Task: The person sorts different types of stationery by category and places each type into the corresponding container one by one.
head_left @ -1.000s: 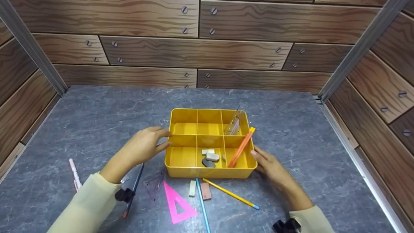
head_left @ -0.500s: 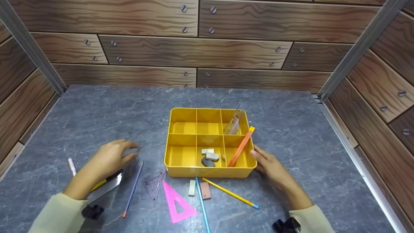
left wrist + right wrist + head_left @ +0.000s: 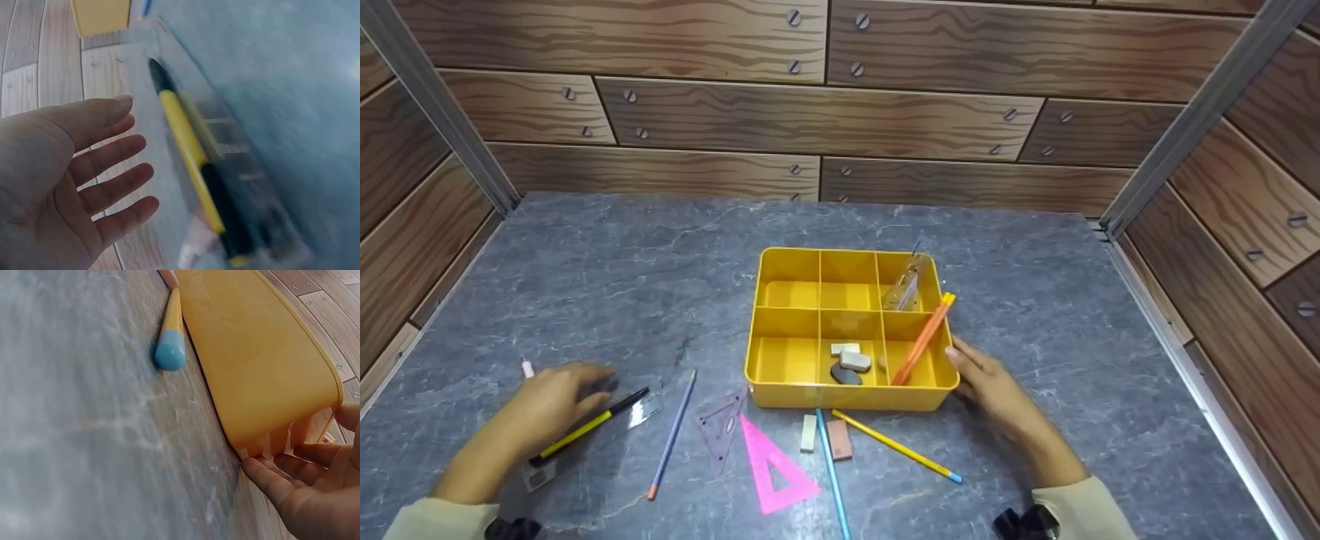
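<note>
My left hand (image 3: 544,401) is low over the left of the table, fingers slightly bent and holding nothing. Beside it in the left wrist view is a yellow-and-black pen (image 3: 188,149), apart from the fingers. The pen lies on a clear ruler (image 3: 643,411). A pale pink pen (image 3: 528,369) is mostly hidden behind this hand. My right hand (image 3: 997,390) rests against the right wall of a yellow six-compartment box (image 3: 847,396); its fingertips touch the outside and the thumb lies at the rim (image 3: 337,385).
In the box are erasers (image 3: 855,361), orange pencils (image 3: 922,337) and a clear set square (image 3: 901,289). Before it lie a pink set square (image 3: 765,480), a purple set square (image 3: 720,427), a blue-purple pencil (image 3: 673,435), a light-blue pencil (image 3: 832,472), a yellow pencil (image 3: 896,446) and two erasers (image 3: 839,440).
My left hand has left the box's left edge and moved left and toward me, down to the yellow-and-black pen. The right hand and the box have stayed in place.
</note>
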The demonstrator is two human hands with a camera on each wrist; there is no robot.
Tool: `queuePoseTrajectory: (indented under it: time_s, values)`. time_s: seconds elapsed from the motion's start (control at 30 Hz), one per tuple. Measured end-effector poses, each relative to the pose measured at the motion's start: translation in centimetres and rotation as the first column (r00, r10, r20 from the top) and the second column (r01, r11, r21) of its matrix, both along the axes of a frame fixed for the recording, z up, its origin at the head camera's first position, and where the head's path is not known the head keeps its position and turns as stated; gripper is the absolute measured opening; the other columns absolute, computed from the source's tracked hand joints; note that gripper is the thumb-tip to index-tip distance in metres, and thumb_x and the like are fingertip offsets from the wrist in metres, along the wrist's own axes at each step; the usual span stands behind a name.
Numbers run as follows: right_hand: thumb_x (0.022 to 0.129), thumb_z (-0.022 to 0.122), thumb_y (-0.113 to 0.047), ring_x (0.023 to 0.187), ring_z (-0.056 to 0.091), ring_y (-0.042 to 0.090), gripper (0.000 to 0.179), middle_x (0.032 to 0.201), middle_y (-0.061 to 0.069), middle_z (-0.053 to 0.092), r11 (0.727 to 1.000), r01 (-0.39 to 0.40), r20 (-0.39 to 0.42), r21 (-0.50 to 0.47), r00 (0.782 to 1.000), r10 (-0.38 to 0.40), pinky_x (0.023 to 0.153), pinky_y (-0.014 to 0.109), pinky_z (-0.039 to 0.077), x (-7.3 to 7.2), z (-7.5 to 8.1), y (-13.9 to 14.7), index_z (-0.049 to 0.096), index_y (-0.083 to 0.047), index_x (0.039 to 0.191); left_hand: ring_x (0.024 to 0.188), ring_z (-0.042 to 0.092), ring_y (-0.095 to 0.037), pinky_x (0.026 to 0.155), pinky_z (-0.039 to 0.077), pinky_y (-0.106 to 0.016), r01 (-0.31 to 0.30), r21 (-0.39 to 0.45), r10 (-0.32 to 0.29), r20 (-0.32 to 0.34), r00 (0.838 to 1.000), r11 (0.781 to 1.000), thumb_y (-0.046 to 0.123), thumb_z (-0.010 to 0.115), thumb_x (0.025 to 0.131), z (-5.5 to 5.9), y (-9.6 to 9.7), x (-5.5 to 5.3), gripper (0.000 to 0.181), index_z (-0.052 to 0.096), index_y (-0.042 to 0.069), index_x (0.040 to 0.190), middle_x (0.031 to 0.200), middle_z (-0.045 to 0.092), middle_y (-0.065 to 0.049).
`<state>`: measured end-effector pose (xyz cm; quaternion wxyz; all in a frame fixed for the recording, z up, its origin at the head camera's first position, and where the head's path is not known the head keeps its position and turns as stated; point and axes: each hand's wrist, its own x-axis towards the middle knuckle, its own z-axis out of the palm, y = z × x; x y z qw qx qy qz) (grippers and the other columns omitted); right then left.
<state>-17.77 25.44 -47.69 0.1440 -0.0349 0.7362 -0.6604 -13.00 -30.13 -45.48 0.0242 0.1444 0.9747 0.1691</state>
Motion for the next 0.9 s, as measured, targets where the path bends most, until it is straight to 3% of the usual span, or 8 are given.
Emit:
queuePoseTrajectory:
  time_s: [0.37, 0.7, 0.9]
  values:
    - [0.104, 0.049, -0.03, 0.136, 0.038, 0.035, 0.066, 0.155, 0.024, 0.026, 1.0, -0.009, 0.015, -0.009, 1.0, 0.009, 0.107, 0.042, 0.038, 0.0, 0.1, 0.0, 0.022, 0.004, 0.152, 0.104, 0.062, -0.046, 0.085, 0.048, -0.063, -0.015, -0.017, 0.016, 0.01, 1.0, 1.0, 0.01, 0.071, 0.087, -1.2, -2.8, 2.0, 0.028, 0.071, 0.003, 0.114, 0.116, 0.067, -0.02]
    - [0.104, 0.049, -0.032, 0.136, 0.037, 0.035, 0.066, 0.155, 0.024, 0.026, 1.0, -0.003, 0.016, 0.012, 1.0, 0.003, 0.106, 0.041, 0.039, 0.0, 0.4, -0.1, 0.022, 0.004, 0.152, 0.1, 0.063, -0.047, 0.085, 0.048, -0.063, -0.062, 0.022, 0.063, -0.063, 0.996, 0.998, -0.004, 0.068, 0.081, -1.4, -4.6, 3.9, 0.027, 0.071, 0.0, 0.108, 0.111, 0.068, -0.021]
    - [0.104, 0.049, -0.032, 0.136, 0.037, 0.036, 0.066, 0.154, 0.024, 0.026, 1.0, -0.004, 0.014, 0.026, 1.0, 0.004, 0.107, 0.041, 0.038, 0.1, 0.3, 0.0, 0.023, 0.004, 0.152, 0.101, 0.062, -0.047, 0.086, 0.048, -0.063, -0.027, 0.036, 0.03, -0.089, 0.996, 0.999, -0.005, 0.074, 0.076, -1.9, -5.0, 4.3, 0.023, 0.072, 0.003, 0.098, 0.111, 0.068, -0.02]
